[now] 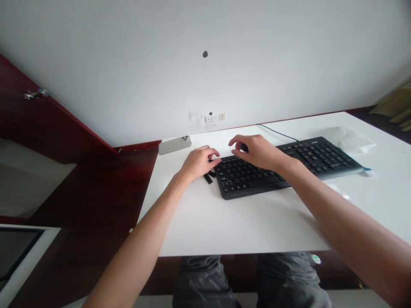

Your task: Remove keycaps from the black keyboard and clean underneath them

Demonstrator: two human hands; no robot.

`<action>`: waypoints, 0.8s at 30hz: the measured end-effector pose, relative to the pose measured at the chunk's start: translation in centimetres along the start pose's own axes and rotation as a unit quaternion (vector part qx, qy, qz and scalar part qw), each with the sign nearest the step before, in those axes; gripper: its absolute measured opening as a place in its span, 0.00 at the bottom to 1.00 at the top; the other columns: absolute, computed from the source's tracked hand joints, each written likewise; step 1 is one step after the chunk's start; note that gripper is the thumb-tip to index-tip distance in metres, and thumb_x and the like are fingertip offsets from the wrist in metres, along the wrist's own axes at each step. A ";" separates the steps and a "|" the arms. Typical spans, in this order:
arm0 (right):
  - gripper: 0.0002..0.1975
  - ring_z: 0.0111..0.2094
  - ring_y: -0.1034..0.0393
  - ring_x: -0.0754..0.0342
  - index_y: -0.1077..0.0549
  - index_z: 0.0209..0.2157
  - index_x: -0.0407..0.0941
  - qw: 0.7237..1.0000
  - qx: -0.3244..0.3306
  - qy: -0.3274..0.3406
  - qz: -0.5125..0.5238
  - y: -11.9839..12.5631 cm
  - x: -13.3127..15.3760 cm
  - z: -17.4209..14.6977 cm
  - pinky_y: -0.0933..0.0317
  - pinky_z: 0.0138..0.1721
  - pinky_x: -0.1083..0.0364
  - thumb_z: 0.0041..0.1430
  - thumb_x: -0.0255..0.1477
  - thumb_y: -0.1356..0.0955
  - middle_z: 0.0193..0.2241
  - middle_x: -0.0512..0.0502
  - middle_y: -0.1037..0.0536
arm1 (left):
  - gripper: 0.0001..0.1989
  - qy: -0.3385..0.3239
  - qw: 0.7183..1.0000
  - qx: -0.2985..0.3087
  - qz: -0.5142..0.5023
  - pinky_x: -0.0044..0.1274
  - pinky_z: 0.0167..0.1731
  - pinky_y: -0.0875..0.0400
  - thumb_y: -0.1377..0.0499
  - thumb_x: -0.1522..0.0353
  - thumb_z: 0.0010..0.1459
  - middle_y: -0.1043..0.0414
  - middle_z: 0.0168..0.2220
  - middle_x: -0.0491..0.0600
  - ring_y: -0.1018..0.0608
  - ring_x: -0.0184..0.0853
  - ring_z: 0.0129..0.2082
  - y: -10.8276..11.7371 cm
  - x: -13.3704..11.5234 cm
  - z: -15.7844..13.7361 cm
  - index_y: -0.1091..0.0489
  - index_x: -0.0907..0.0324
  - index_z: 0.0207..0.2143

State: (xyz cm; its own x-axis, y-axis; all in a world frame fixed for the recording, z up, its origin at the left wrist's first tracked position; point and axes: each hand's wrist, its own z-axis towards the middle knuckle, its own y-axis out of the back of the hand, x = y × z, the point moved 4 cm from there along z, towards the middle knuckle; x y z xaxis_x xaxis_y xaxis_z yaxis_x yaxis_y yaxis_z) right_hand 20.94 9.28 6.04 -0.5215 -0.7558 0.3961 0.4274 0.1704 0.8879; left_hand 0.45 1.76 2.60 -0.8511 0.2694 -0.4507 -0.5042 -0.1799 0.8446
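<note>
A black keyboard (263, 182) lies at a slant on the white table, and some spots at its left end look bare of keycaps. My left hand (199, 162) rests by its upper left corner, fingers bent and a gap between thumb and forefinger. Loose black keycaps (208, 179) lie on the table just below that hand. Over the keyboard's back edge, my right hand (255, 150) is curled, with a thin pale wire-like thing (231, 149) at its fingertips, too faint to name. Something small and black (244, 147) shows within the curled fingers.
A phone (175, 145) lies face down at the table's (192, 226) far left corner. A clear plastic bag (348, 139) lies behind the keyboard's right end. The keyboard cable (278, 131) runs toward the wall with its sockets (215, 117). A dark red door (48, 115) stands left.
</note>
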 end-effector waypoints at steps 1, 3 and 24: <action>0.14 0.31 0.27 0.52 0.21 0.50 0.45 1.000 0.005 0.016 0.019 -0.1 0.4 0.0 0.39 0.39 0.54 0.69 0.32 0.33 0.36 0.46 0.15 | 0.08 -0.007 1.000 0.009 -0.002 0.26 0.38 0.32 0.34 0.63 0.66 0.22 0.38 0.47 0.23 0.33 0.34 -0.3 -0.2 -0.1 0.18 0.54 0.44; 0.11 0.30 0.27 0.53 0.19 0.44 0.46 0.999 0.011 0.032 0.034 -0.4 0.9 0.0 0.39 0.39 0.54 0.68 0.31 0.34 0.34 0.48 0.16 | 0.09 -0.013 1.000 0.021 -0.005 0.26 0.40 0.30 0.35 0.63 0.66 0.21 0.41 0.48 0.21 0.34 0.36 -0.8 -0.5 -0.2 0.18 0.53 0.46; 0.11 0.37 0.24 0.50 0.22 0.51 0.46 0.996 0.072 0.015 0.048 -1.8 0.4 0.1 0.38 0.41 0.54 0.70 0.30 0.31 0.35 0.47 0.16 | 0.05 0.023 0.999 0.012 0.022 0.26 0.39 0.30 0.35 0.65 0.66 0.21 0.38 0.48 0.21 0.35 0.35 -1.5 -0.8 -0.3 0.18 0.53 0.42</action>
State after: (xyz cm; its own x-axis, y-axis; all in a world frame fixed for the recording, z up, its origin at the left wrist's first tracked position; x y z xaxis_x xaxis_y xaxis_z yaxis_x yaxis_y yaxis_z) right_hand 19.91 8.76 4.66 -0.4605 -0.7491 0.4762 0.3639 0.3300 0.8710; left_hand 1.87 1.57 1.62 -0.8787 0.2184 -0.4245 -0.4624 -0.1688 0.8704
